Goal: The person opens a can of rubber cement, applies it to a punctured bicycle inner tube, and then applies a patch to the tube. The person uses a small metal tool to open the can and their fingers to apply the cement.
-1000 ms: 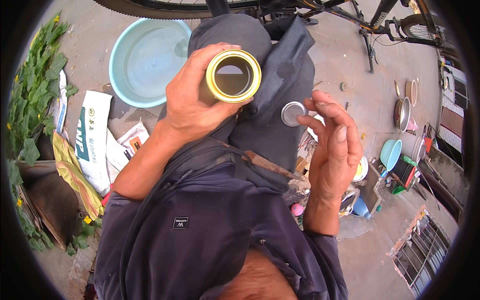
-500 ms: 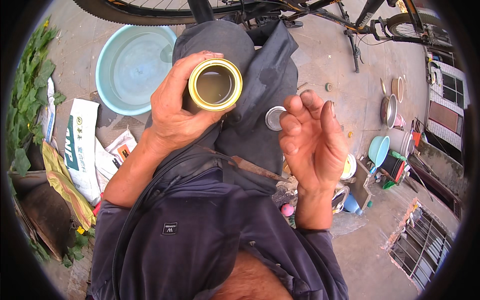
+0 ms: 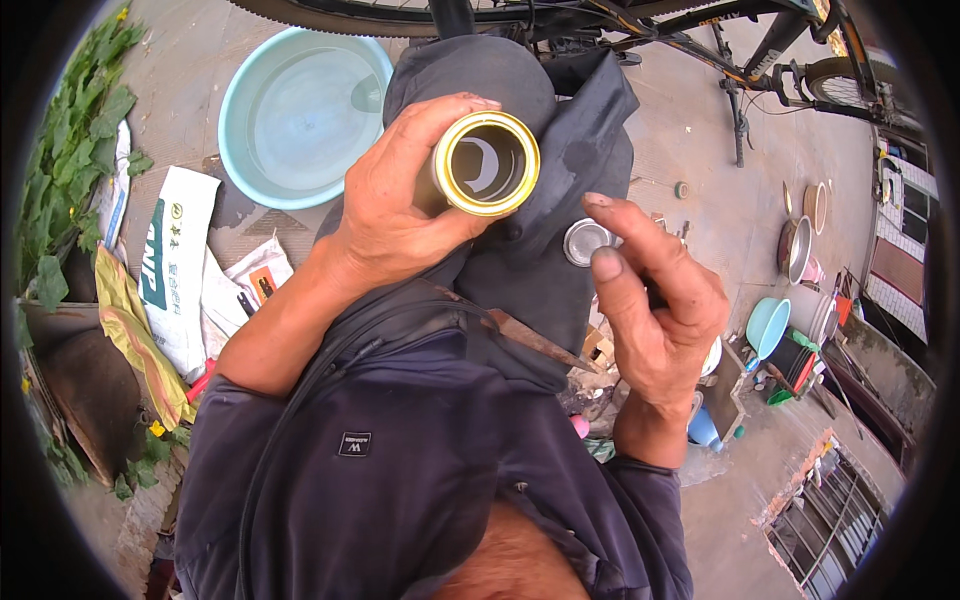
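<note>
My left hand [image 3: 395, 200] grips a gold-rimmed can [image 3: 485, 163] with dark liquid inside, seen from above over my lap. My right hand [image 3: 660, 310] is to the can's lower right, thumb and forefinger apart, holding nothing. Its fingertips hover close to a round silver lid [image 3: 587, 242] lying on the dark grey fabric [image 3: 540, 290] over my legs. A rusty flat metal piece [image 3: 535, 338] lies across my lap, partly covered by a black cable.
A pale blue basin of water [image 3: 300, 120] stands on the paved ground at upper left, near white sacks [image 3: 185, 230] and leafy plants [image 3: 75, 150]. A bicycle [image 3: 740, 60] spans the top. Pots [image 3: 797, 250], basins and clutter are at right, above a metal grate [image 3: 825, 515].
My right hand has turned from palm-up to forefinger extended, its thumb and fingertips now closer to the lid. My left hand still holds the can; the view has shifted slightly.
</note>
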Demonstrator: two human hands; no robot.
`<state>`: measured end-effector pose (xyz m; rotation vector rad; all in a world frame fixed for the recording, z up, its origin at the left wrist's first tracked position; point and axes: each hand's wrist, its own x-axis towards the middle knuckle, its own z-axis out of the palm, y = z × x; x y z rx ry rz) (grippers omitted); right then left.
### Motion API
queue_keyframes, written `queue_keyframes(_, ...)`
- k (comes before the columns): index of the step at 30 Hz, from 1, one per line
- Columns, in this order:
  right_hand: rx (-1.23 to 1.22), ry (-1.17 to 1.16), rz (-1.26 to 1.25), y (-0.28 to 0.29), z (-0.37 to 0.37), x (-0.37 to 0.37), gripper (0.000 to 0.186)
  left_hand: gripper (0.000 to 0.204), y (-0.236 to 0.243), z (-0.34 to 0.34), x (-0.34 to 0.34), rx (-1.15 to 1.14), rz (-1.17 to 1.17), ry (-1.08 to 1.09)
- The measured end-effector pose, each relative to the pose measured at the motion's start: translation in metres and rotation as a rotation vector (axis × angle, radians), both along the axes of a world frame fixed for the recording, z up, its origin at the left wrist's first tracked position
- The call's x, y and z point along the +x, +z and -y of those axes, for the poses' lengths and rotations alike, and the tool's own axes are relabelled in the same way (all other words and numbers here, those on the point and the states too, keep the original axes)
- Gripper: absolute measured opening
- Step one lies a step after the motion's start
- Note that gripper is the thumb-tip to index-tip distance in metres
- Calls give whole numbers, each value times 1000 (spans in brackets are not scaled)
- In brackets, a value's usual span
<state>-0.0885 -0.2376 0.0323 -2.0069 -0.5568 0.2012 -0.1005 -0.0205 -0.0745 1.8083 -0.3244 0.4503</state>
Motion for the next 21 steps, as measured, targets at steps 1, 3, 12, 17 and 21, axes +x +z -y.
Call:
queue_keyframes(1, -151, 32, 114, 6, -6, 2, 48, 72, -1, -1, 2, 9, 18, -2)
queue_keyframes(3, -188, 59, 151, 6, -16, 2, 44, 69, -1, -1, 2, -3, 49, 7)
queue_keyframes(12, -416, 241, 185, 13, -34, 12, 56, 68, 0, -1, 0, -8, 36, 21)
queue_keyframes(17, -439, 299, 181, 13, -36, 15, 62, 66, 3, -2, 0, 14, 21, 8)
queue_keyframes(21, -467, 315, 196, 14, -37, 15, 64, 67, 0, -2, 2, 27, 41, 7)
